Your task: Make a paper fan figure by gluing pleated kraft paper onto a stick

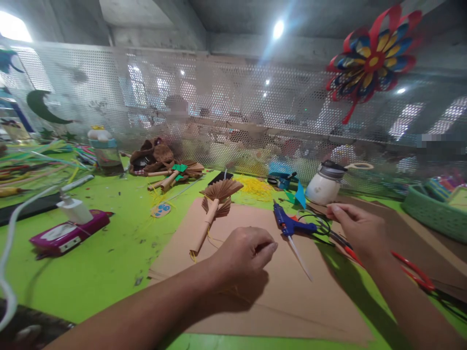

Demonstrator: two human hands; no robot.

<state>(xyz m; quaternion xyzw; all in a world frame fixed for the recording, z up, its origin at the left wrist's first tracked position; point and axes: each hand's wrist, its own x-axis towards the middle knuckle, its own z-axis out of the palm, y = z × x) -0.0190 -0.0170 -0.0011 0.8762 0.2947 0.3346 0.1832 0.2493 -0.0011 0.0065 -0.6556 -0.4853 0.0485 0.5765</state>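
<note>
My left hand (246,249) hovers over brown paper sheets (292,311), fingers curled in and thumb pressed close; whatever they may hold is hidden. Just left of it lies a craft figure of a rolled brown paper tube (206,226) with a pleated paper fan (222,189) at its top and yellow strands at its lower end. On the right, my right hand (357,226) is closed in a pinch near the white bottle (324,184), its contents too small to make out. Between the hands rests a blue glue gun (288,221) with a glue stick in it.
Red-handled scissors (416,270) lie beneath my right forearm. A green basket (434,214) stands at far right. A purple power strip (73,233) with a white charger is on the left. Behind are a yellow strand pile (257,188), another paper figure (171,177) and a perforated screen (226,107).
</note>
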